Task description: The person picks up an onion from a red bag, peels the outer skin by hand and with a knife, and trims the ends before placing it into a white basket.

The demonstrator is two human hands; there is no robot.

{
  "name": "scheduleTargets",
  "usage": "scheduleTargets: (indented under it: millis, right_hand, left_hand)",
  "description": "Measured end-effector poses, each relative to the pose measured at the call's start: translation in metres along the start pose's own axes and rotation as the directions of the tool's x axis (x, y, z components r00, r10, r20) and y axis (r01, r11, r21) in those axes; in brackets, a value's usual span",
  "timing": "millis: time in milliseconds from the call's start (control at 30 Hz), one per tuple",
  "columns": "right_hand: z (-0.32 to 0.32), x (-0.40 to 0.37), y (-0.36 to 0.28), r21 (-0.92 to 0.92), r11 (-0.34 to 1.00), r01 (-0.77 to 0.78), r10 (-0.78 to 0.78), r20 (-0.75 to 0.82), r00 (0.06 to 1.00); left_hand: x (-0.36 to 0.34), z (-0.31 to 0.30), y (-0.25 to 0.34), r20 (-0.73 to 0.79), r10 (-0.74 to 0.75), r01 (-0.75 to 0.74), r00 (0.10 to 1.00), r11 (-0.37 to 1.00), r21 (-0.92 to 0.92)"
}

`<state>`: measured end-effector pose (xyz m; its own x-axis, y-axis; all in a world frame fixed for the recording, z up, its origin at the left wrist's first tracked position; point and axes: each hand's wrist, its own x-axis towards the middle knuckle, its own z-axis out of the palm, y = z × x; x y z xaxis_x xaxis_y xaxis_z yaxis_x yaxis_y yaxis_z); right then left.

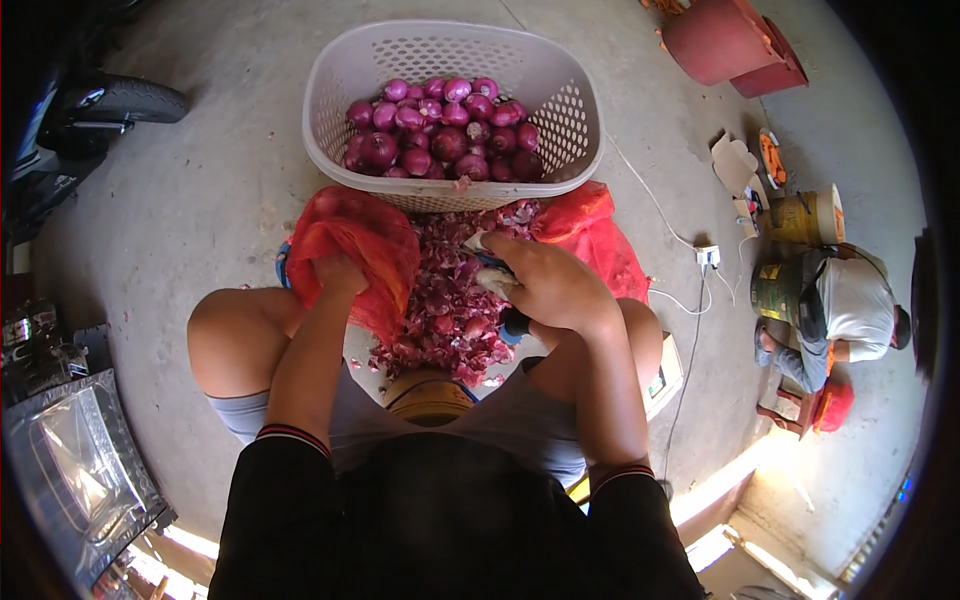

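Note:
My left hand [340,275] reaches into the mouth of a red mesh bag [375,235], and its fingers are hidden by the netting. Over the heap of loose onion skins [445,300], my right hand [535,280] is closed around a pale, cloth-like item [494,280], with something dark beside it that I cannot make out. A grey perforated basket [325,165] beyond both hands holds several purple onions [448,144]. Another red mesh bag [598,235] lies on the floor to the right of the skins.
A yellow bucket [428,398] is between my legs. White cables run from a power strip [707,256] on the right. Farther right, another person [858,305] bends near buckets. Red tubs [720,45] stand at the top right, and a motorcycle wheel [140,100] at the left.

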<state>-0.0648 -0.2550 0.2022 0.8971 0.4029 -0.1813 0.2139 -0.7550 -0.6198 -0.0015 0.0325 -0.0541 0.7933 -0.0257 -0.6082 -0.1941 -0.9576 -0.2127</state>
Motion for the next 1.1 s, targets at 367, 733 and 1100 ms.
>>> scheduleTargets:
  millis: [367, 733, 1100]
  right_hand:
    - [-0.005, -0.003, 0.003, -0.009, 0.998, -0.056, 0.056, 0.037, 0.998]
    - [-0.015, -0.002, -0.006, 0.166, 0.986, -0.033, 0.071, -0.226, 0.971]
    - [-0.005, 0.012, -0.015, 0.499, 0.866, 0.04, 0.089, -0.232, 0.969]
  left_hand:
    - [-0.012, -0.074, -0.014, 0.091, 0.293, -0.232, 0.952, 0.881, -0.412]
    - [-0.138, -0.215, -0.02, -0.464, 0.665, -0.707, 0.586, 0.139, -0.693]
    - [-0.151, -0.212, -0.002, -0.523, 0.594, -0.194, 0.612, -0.529, -0.826]
